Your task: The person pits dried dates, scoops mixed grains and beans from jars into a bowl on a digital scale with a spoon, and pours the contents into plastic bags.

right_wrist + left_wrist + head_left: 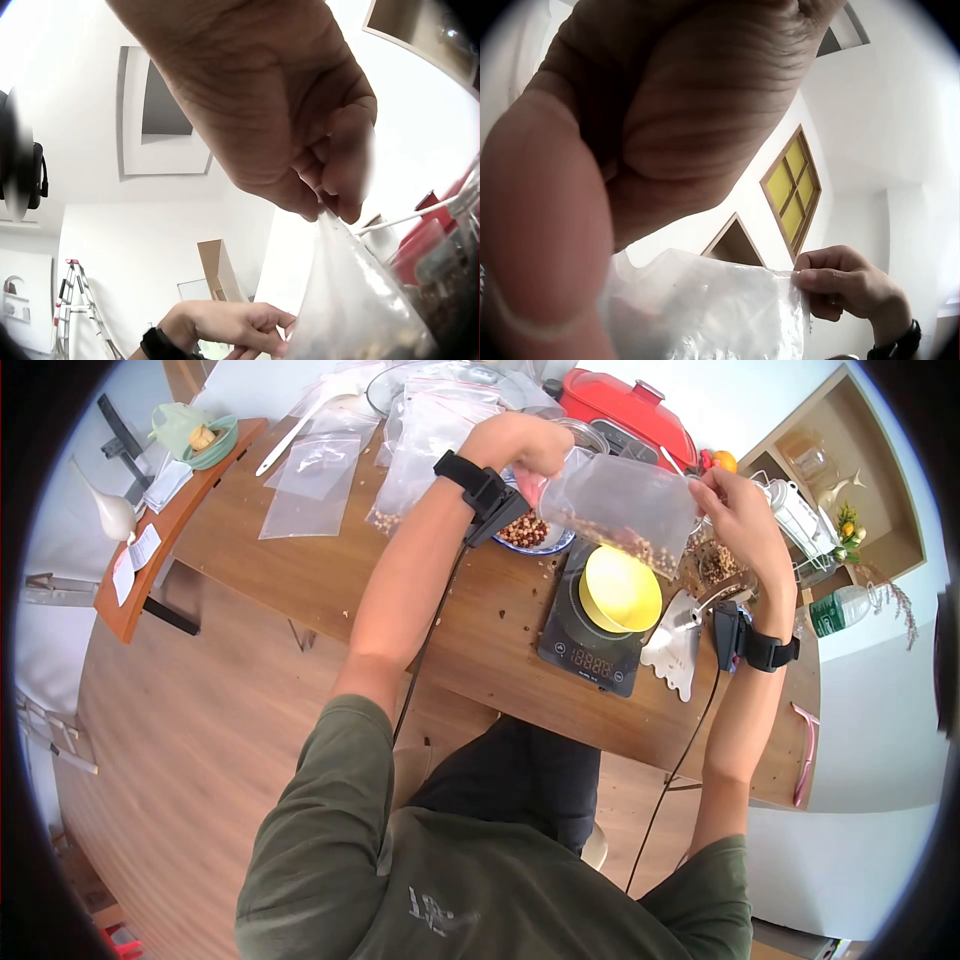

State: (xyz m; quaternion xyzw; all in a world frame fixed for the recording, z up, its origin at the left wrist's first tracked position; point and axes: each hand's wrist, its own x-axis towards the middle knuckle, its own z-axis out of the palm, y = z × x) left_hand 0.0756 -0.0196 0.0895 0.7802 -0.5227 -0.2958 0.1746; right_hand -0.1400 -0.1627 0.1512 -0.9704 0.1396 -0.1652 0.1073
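A clear plastic zip bag (632, 490) with small beans or grains along its bottom is stretched between the two hands. My left hand (522, 442) holds its left end with curled fingers. At the upper right corner my right hand (742, 525) pinches the bag between thumb and fingertips, as the right wrist view also shows on the bag (352, 300). Just below the bag is a yellow bowl (622, 595), standing on a black kitchen scale (570, 635) with a lit display. A blue-rimmed dish of reddish-brown beans (525, 532) is partly hidden by the left wrist.
Empty plastic bags (312, 490) and a white spoon (295, 440) lie at the back left. A red cooker (625, 410) stands behind the bag. To the right are a white scalloped scraper (675, 645), a green-labelled bottle (840, 610) and a pink-handled tool (805, 755). Loose grains dot the table.
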